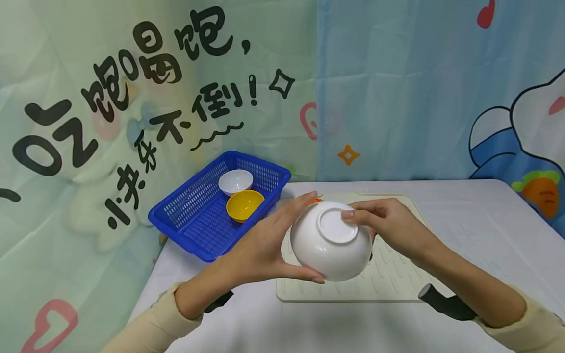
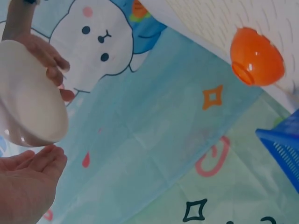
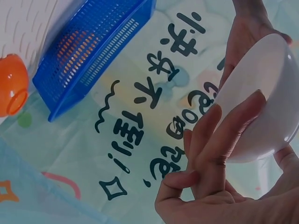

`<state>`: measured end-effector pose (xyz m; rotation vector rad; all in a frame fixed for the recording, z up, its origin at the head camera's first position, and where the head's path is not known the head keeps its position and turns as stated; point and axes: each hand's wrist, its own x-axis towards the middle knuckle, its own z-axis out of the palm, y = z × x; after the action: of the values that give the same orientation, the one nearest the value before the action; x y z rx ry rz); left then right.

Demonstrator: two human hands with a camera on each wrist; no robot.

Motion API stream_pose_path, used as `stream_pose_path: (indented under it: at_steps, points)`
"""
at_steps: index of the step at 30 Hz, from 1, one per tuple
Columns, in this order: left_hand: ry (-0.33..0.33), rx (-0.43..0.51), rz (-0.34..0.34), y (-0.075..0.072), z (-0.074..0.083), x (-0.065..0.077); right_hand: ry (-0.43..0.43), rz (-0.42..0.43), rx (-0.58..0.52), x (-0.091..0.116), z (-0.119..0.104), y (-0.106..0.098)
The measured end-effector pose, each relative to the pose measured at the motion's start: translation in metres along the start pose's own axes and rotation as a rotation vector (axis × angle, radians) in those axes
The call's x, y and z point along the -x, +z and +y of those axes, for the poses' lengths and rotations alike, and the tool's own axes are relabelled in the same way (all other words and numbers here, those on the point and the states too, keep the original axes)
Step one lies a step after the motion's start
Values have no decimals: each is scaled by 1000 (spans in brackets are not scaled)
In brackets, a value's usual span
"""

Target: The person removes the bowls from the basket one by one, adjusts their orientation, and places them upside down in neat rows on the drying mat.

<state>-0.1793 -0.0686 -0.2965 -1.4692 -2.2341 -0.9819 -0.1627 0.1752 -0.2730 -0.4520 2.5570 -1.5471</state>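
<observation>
A white bowl (image 1: 331, 260) is held up above the table, tilted so its foot ring faces the head camera. My left hand (image 1: 269, 240) grips its left side, thumb below and fingers above. On the other side, my right hand (image 1: 393, 228) pinches it, with the thumb on the base and the fingers mostly hidden behind. The right wrist view shows fingers of my right hand (image 3: 210, 172) reaching across the bowl's open side. An orange bowl (image 2: 257, 58) sits upside down beyond; only a sliver shows in the head view.
A cream ridged mat (image 1: 348, 291) lies on the white-covered table (image 1: 476, 215) under the hands. At the left, a blue basket (image 1: 176, 220) contains another white bowl (image 1: 236, 181) and a yellow bowl (image 1: 244, 205). Printed curtains (image 1: 397, 98) hang behind.
</observation>
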Motion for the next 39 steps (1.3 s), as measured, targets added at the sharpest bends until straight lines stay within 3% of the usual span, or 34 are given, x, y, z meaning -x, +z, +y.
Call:
stream_pose_path:
  at_steps: [7,20,30,39]
  points:
    - [3,62,-20,6,2,3,42,-62,-24,-1,2,0]
    - [-7,92,5,13,2,4,53,-81,9,-3,4,1]
    - [4,83,45,17,-2,4,55,-65,54,-2,5,2]
    - [2,88,68,17,-11,1,-6,-20,96,0,5,5]
